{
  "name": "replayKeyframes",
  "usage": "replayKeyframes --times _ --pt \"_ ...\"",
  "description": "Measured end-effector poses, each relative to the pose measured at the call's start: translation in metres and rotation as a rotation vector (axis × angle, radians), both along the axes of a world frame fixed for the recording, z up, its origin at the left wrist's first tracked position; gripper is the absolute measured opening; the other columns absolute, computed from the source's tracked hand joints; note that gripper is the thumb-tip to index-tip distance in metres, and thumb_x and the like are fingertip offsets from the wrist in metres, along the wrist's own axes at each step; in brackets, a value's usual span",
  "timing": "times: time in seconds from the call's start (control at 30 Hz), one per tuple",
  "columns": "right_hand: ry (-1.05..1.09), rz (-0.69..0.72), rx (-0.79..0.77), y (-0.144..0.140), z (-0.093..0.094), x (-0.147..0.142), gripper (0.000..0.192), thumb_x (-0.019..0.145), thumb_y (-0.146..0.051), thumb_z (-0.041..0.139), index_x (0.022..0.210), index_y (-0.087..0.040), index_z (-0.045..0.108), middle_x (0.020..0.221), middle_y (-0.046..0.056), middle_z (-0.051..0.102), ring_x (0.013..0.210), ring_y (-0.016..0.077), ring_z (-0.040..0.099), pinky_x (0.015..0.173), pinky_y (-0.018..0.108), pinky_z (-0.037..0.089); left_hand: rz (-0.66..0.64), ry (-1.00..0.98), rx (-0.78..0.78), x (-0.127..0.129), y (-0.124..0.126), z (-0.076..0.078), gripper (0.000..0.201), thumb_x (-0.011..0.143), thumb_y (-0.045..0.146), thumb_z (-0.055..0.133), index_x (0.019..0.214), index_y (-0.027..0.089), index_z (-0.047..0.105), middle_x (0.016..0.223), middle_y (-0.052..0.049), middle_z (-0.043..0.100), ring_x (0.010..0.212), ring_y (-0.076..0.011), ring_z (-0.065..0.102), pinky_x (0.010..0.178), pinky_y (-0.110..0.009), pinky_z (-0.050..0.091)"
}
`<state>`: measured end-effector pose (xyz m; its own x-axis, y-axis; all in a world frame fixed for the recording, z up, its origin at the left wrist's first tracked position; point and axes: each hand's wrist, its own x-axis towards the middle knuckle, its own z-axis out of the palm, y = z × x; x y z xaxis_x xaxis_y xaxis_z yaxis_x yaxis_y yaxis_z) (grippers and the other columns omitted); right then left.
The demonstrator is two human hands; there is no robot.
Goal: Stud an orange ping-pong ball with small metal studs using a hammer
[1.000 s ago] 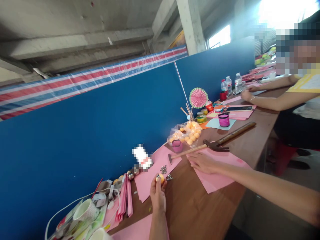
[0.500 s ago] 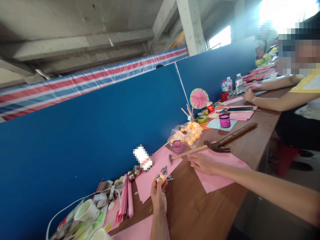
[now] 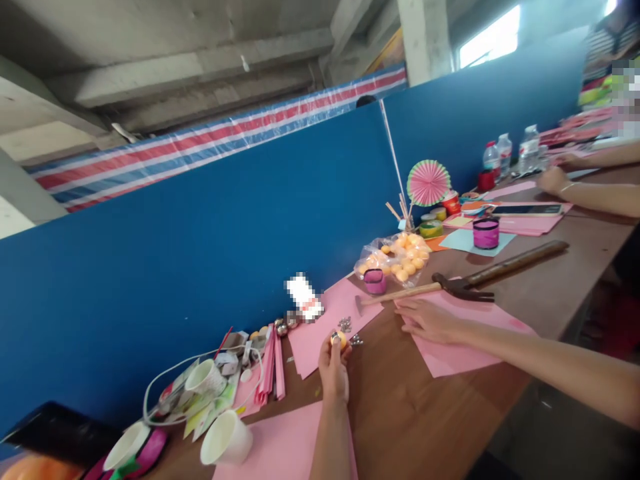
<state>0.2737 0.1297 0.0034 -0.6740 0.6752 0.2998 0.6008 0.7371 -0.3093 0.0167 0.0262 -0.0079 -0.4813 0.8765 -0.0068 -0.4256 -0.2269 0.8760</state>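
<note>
- Biggest thing you've got is the blue partition [image 3: 225,267], running along the far side.
- Your brown table [image 3: 395,413] is next, stretching off to the far right.
- Two pink sheets on it matter most: the right sheet [image 3: 450,360] is under your right hand [image 3: 430,320], and the left sheet [image 3: 315,340] lies just beyond your other one.
- Claw hammer [image 3: 520,262] sits beyond your right hand, handle pointing far right.
- Small hammer [image 3: 405,293] lies with its long axis left to right, head on the left sheet, so your right hand is way nearer to both hammers.
- Bag of balls [image 3: 383,260] is farther off, up against the partition.
- Hands: your right is palm down, fingers stretched out flat, gripping nothing. Your left hand [image 3: 334,373] is pinching the ball, thumb on the near side.
- That orange ball [image 3: 341,341] is left of your right hand and a bit nearer you. Round, so no long axis to line up. Something dark sits by your thumb, can't tell what.
- Metal bits [image 3: 345,325] lie just past it.
</note>
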Motion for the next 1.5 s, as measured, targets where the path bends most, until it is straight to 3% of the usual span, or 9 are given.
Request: replayKeyframes --times 0.17,0.37,0.57,0.7,0.9,1.23,1.5 --pt "-0.005 0.045 0.010 -0.004 0.007 -0.016 0.045 0.083 -0.044 0.043 0.118 -0.018 0.055 0.127 0.013 0.048 0.116 0.0297 0.042 0.097 0.042 0.033 0.020 0.008 -0.015 0.000 0.001 -0.003 0.039 0.068 0.035 0.068 0.102 0.016 0.060 0.091 -0.005 0.062 0.075 -0.0105 0.062 0.070 -0.023 0.050" --pt "0.086 0.140 0.009 -0.011 0.011 -0.079 0.025 0.082 -0.023 0.045 0.101 -0.020 0.062 0.097 0.008 0.063 0.095 0.0210 0.055 0.085 0.033 0.041 0.029 0.018 -0.020 0.002 0.001 -0.001 0.037 0.070 0.035 0.066 0.101 0.016 0.059 0.091 -0.005 0.061 0.075 -0.0112 0.061 0.070 -0.024 0.050" --pt "0.108 0.187 -0.021 -0.005 0.009 -0.121 0.026 0.082 -0.018 0.041 0.092 -0.019 0.065 0.090 0.007 0.066 0.085 0.0187 0.058 0.075 0.028 0.043 0.045 -0.028 -0.040 0.004 -0.001 0.002 0.038 0.069 0.036 0.067 0.101 0.016 0.058 0.090 -0.005 0.061 0.073 -0.0108 0.061 0.070 -0.025 0.049" --pt "0.094 0.227 -0.027 -0.004 0.007 -0.124 0.024 0.081 -0.017 0.043 0.087 -0.021 0.066 0.087 0.005 0.066 0.084 0.0182 0.057 0.074 0.027 0.042 0.024 -0.013 -0.039 0.004 -0.001 0.003 0.039 0.068 0.037 0.067 0.100 0.015 0.059 0.090 -0.005 0.062 0.075 -0.0116 0.061 0.070 -0.024 0.049" --pt "0.095 0.171 -0.047 -0.005 0.003 -0.123 0.022 0.080 -0.017 0.044 0.083 -0.021 0.066 0.084 0.005 0.065 0.084 0.0184 0.056 0.075 0.028 0.043 0.032 -0.008 -0.043 0.005 0.000 0.002 0.042 0.068 0.038 0.067 0.103 0.016 0.059 0.088 -0.005 0.062 0.073 -0.0113 0.061 0.070 -0.025 0.049" --pt "0.334 0.220 -0.083 -0.009 -0.005 -0.123 0.020 0.086 -0.021 0.038 0.085 -0.020 0.058 0.086 0.005 0.063 0.081 0.0169 0.057 0.072 0.028 0.043 -0.025 -0.008 0.010 0.009 -0.005 0.009 0.047 0.071 0.031 0.066 0.116 0.020 0.054 0.098 -0.006 0.064 0.089 -0.0153 0.061 0.081 -0.027 0.047" --pt "0.689 0.161 -0.379 -0.018 0.008 -0.121 0.018 0.084 -0.035 0.044 0.085 -0.020 0.054 0.080 0.003 0.062 0.073 0.0161 0.057 0.068 0.027 0.043 -0.040 0.104 -0.002 0.006 -0.005 0.006 0.057 0.068 0.025 0.070 0.121 0.021 0.050 0.101 -0.005 0.063 0.091 -0.0147 0.060 0.089 -0.031 0.044"
